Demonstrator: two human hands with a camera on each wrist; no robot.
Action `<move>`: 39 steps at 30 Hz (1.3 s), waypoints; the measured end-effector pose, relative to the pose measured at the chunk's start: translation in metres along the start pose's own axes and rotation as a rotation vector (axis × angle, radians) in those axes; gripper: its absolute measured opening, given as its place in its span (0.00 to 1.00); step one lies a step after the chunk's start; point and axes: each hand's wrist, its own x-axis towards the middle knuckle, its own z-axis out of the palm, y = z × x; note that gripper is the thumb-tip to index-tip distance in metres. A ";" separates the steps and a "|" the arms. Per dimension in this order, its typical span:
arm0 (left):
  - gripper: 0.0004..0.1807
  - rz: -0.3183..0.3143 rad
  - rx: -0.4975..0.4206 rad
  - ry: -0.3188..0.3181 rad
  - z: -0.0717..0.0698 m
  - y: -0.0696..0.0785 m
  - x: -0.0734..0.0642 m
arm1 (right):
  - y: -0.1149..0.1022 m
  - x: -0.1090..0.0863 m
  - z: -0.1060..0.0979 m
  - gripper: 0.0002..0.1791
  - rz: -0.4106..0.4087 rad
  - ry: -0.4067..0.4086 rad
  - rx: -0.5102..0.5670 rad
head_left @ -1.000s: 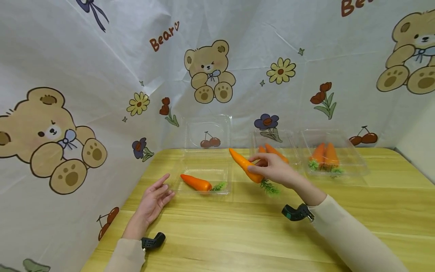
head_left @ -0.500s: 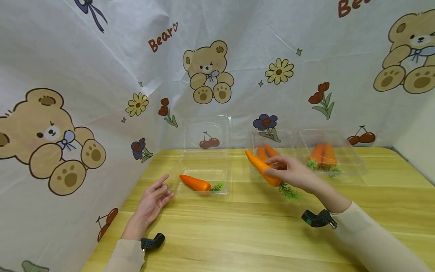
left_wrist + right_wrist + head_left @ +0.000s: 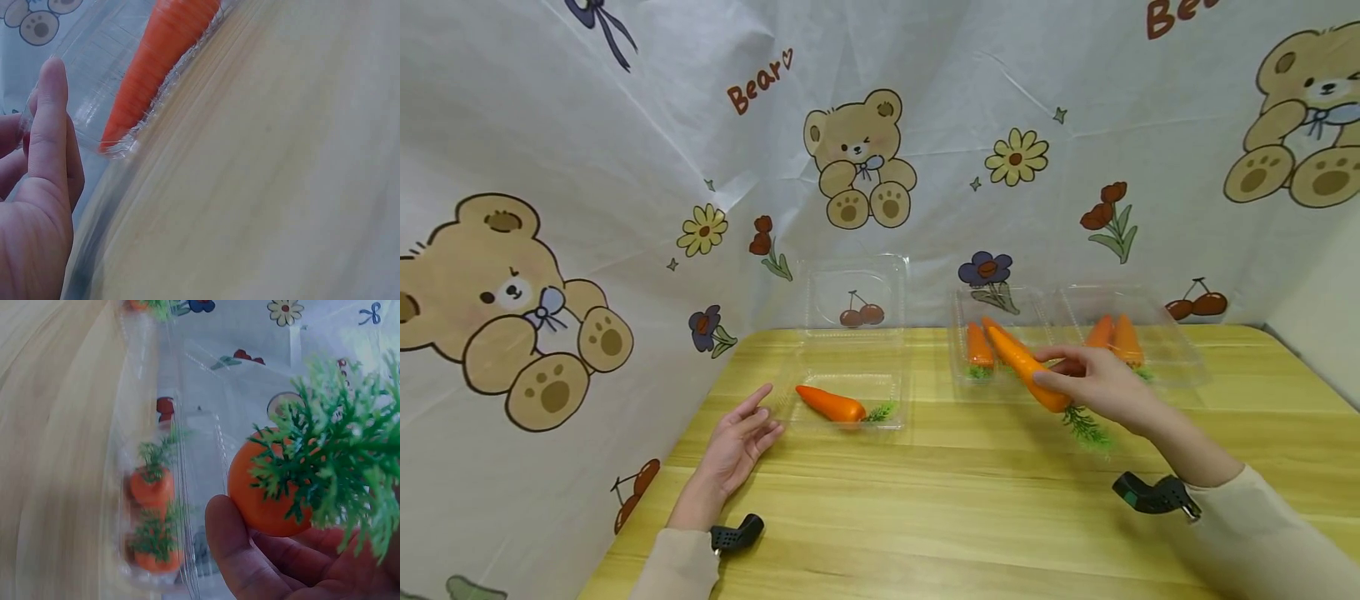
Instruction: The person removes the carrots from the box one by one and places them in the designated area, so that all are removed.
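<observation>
The held carrot (image 3: 1025, 362) has moved rightward with your right hand (image 3: 1093, 379), from near the centre of the frame to right of centre; your left hand (image 3: 737, 443) and the lying carrot (image 3: 831, 404) in the left container (image 3: 876, 385) stay put. Your right thumb and fingers pinch the held carrot toward its thick end, tip to the upper left, fronds (image 3: 331, 450) hanging at the lower right. Your left hand is relaxed and grasps nothing, beside the left container's near-left corner; whether its fingers touch the plastic, you cannot tell.

In the head view the tip overlaps the middle container (image 3: 958, 354), though its height is hard to judge. The step looks like a sideways carry, so keep your pinch firm but light and the tip above the plastic walls. The right container (image 3: 1176, 350) sits just behind your knuckles with two carrots (image 3: 1126, 335) in it: give it room. Keep the fronds from dragging on the counter (image 3: 887, 517); these thin boxes probably slide at a nudge.
</observation>
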 end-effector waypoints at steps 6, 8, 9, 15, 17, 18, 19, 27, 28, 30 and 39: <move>0.35 0.003 0.002 0.001 0.000 0.000 0.000 | 0.013 -0.009 -0.020 0.30 0.004 0.034 0.014; 0.35 0.002 0.002 -0.003 0.000 0.000 0.000 | 0.017 -0.012 -0.028 0.30 0.010 0.043 0.012; 0.35 0.002 0.000 -0.006 0.000 0.000 0.000 | 0.019 -0.014 -0.031 0.30 0.020 0.047 0.011; 0.36 0.013 0.007 -0.016 -0.002 -0.001 -0.001 | 0.028 -0.017 -0.053 0.31 0.044 0.084 0.006; 0.36 0.018 0.015 -0.011 -0.002 -0.001 -0.001 | 0.030 -0.016 -0.061 0.31 0.051 0.098 0.004; 0.35 0.019 0.017 -0.008 -0.002 -0.001 -0.001 | 0.031 -0.016 -0.065 0.32 0.059 0.103 0.002; 0.35 0.020 0.018 -0.006 -0.002 -0.001 -0.001 | 0.033 -0.016 -0.069 0.32 0.067 0.106 -0.001; 0.35 0.009 0.037 0.007 -0.001 -0.001 0.001 | 0.055 -0.022 -0.095 0.24 0.132 0.151 0.001; 0.35 0.009 0.040 0.008 -0.001 -0.001 0.001 | 0.058 -0.023 -0.098 0.22 0.133 0.155 0.007; 0.35 0.009 0.041 0.010 -0.001 -0.001 0.001 | 0.064 -0.026 -0.104 0.18 0.135 0.179 0.015; 0.35 0.008 0.039 0.008 -0.001 -0.001 0.001 | 0.090 -0.037 -0.128 0.41 0.219 0.353 -0.110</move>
